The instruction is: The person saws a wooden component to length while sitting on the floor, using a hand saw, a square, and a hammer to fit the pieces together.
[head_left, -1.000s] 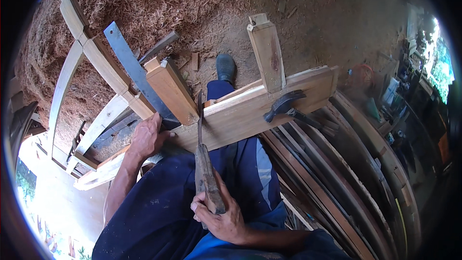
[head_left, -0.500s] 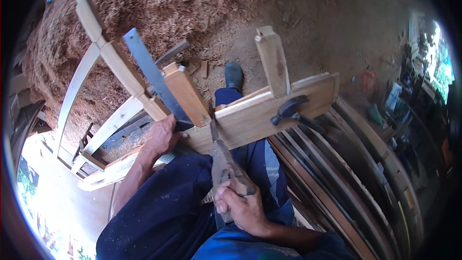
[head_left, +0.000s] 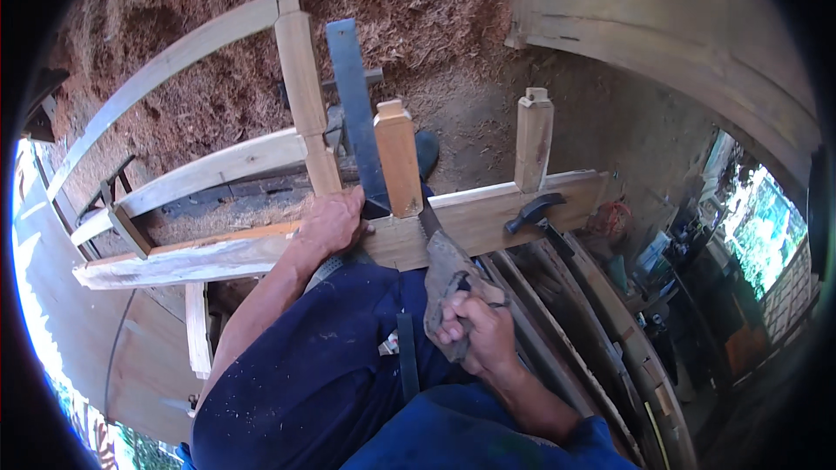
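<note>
My right hand (head_left: 477, 324) is closed round the worn wooden handle of a handsaw (head_left: 446, 271). The saw's long grey-blue blade (head_left: 350, 87), with a hole near its tip, appears to run behind a short reddish-brown post (head_left: 398, 157). That post joins a wide wooden rail (head_left: 496, 219) lying across my thighs. Around the rail, near the foot of a carved upright (head_left: 303, 78), my left hand (head_left: 333, 224) is wrapped; its far fingers are hidden. A second, paler post (head_left: 533, 141) stands farther right on the rail.
A claw hammer (head_left: 535, 211) hangs or rests against the rail at right. Stacked boards (head_left: 601, 331) lie to my right. Curved slats (head_left: 165, 65) spread leftward. Wood shavings (head_left: 183, 26) are heaped beyond, and a large wooden panel (head_left: 662, 9) stands at upper right.
My view has turned, so the frame appears more level and the large panel shows more. The right hand and saw handle look closer to the rail. The left hand keeps its grip.
</note>
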`<action>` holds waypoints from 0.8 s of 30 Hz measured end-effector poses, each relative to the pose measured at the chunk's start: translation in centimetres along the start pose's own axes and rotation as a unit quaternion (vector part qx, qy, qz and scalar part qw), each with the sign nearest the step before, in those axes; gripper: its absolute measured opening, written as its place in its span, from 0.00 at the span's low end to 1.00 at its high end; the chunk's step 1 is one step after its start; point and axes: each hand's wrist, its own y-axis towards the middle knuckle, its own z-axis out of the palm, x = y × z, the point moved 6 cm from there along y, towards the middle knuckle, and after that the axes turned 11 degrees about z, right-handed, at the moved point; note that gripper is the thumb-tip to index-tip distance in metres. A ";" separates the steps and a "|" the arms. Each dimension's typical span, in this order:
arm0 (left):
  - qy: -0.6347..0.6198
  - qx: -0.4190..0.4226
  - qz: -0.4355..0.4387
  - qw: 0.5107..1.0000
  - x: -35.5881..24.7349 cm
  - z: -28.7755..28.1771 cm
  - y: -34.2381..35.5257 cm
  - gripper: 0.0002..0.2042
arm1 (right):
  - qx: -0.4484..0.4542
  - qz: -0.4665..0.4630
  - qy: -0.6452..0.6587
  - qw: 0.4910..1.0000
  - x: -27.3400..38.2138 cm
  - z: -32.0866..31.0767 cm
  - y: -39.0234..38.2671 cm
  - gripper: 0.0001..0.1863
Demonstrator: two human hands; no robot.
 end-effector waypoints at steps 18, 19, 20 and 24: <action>0.065 -0.012 0.059 0.996 -1.2 -0.3 1.1 0.24 | 0.003 -0.024 0.019 1.000 -1.9 -0.3 -2.2 0.05; 0.055 0.012 0.044 0.997 -1.3 -0.1 1.1 0.23 | 0.002 -0.026 0.017 1.000 -2.1 -0.6 -3.5 0.05; 0.056 0.006 0.045 0.997 -1.3 0.1 1.1 0.23 | -0.009 -0.016 0.005 1.000 -2.5 -1.0 -5.0 0.05; 0.040 0.003 0.022 0.999 -0.9 -0.5 0.9 0.22 | -0.011 -0.033 -0.037 0.999 -1.4 -1.6 -12.2 0.08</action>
